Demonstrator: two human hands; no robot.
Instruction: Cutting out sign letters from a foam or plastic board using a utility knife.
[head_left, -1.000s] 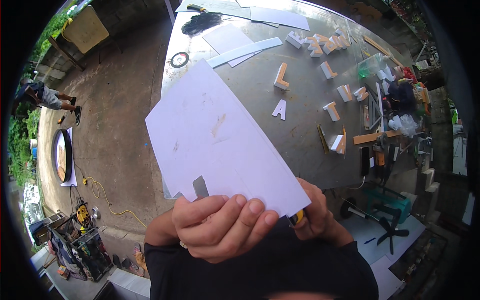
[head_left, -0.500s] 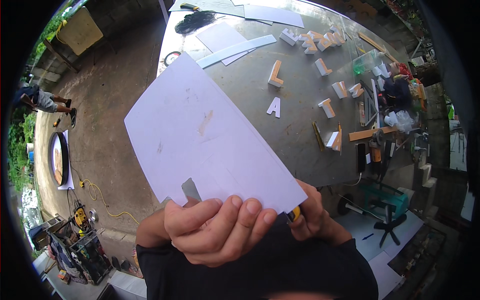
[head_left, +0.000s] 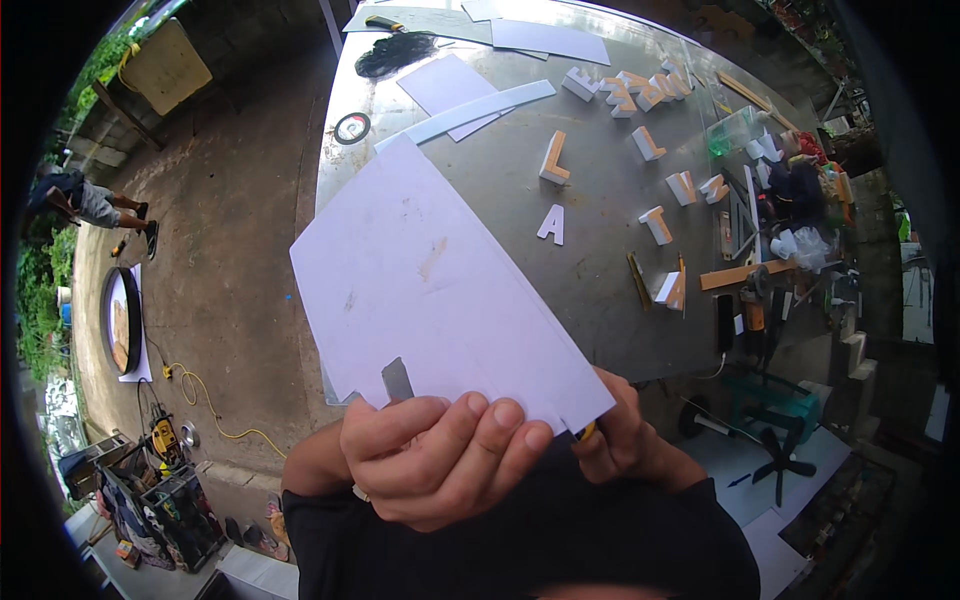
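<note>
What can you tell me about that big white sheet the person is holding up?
The white sheet is a large, flat, stiff-looking board, matte, with a few faint brownish smudges. It is roughly a long four-sided piece with straight cut edges and small notches along its near edge. It is held up above the grey table, tilted, its far corner pointing away. The left hand grips its near edge, fingers curled over it; the right hand is at its near right corner, holding a yellow-tipped tool. A thin grey blade shows at the near edge.

Grey metal surface [head_left: 600, 260] across upper frame, strewn with cut-out letters [head_left: 553, 158], white strips [head_left: 470, 110], black tape roll [head_left: 351, 127] upper left.
</note>
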